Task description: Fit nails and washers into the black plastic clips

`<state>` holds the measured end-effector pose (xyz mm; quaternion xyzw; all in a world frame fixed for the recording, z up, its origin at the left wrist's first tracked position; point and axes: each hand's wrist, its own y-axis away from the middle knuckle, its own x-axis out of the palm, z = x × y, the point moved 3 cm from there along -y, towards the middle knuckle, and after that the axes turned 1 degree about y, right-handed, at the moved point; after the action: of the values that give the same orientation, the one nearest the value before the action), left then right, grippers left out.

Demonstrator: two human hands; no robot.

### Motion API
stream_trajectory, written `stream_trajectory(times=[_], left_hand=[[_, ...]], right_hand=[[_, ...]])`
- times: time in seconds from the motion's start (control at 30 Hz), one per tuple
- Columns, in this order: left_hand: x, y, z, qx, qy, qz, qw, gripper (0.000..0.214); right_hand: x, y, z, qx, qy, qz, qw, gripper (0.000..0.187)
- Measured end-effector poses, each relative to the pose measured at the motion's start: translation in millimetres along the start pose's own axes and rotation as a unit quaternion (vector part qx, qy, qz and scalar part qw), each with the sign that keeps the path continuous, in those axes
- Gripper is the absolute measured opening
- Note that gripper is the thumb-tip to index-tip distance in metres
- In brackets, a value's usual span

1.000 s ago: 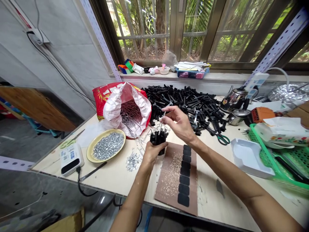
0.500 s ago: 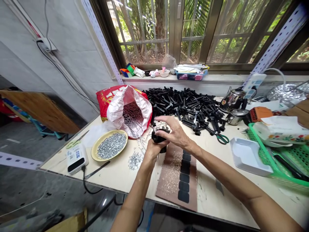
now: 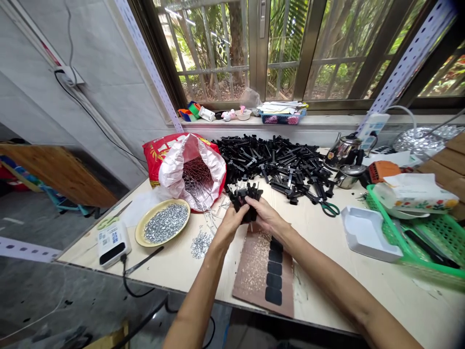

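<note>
Both hands meet around a bunch of black plastic parts (image 3: 250, 193) with thin metal pins sticking up among them. My left hand (image 3: 231, 223) is closed on the bunch from the left, thumb on its near side. My right hand (image 3: 269, 213) closes on it from the right, its thumb near the left one. Below lies a brown board (image 3: 250, 276) with a row of black rounded pads (image 3: 274, 280) and pale specks. Left of the hands is a loose pile of small metal nuts or washers (image 3: 201, 244). Just beyond, long screws (image 3: 198, 177) spill from a red and white bag (image 3: 170, 169).
A heap of black plastic parts (image 3: 276, 160) lies along the back. A yellow bowl (image 3: 138, 235) of small metal pieces and a white device (image 3: 112, 245) stand left. Right are green-handled scissors (image 3: 330, 209), a white tray (image 3: 366, 235) and a green basket (image 3: 395, 242).
My right hand, raised with fingers spread above the bunch, has come down and closed on its right side. The black parts are now gripped between both hands. The view has shifted slightly.
</note>
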<state>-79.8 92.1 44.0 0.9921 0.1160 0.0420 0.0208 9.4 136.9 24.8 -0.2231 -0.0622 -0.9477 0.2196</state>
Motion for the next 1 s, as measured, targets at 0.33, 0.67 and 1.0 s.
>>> stream_trajectory(times=[0.33, 0.67, 1.0], left_hand=[[-0.4, -5, 7, -0.071, -0.026, -0.032, 0.997, 0.013], [-8.6, -13, -3, -0.086, 0.076, -0.026, 0.993, 0.037], [-8.5, -3, -2, 0.055, 0.050, -0.126, 0.989, 0.052]], right_hand=[[3, -2, -1, -0.090, 0.201, -0.093, 0.971, 0.020], [8, -6, -9, -0.095, 0.077, -0.043, 0.992, 0.039], [12, 0, -4, -0.006, -0.033, 0.081, 0.996, 0.055]])
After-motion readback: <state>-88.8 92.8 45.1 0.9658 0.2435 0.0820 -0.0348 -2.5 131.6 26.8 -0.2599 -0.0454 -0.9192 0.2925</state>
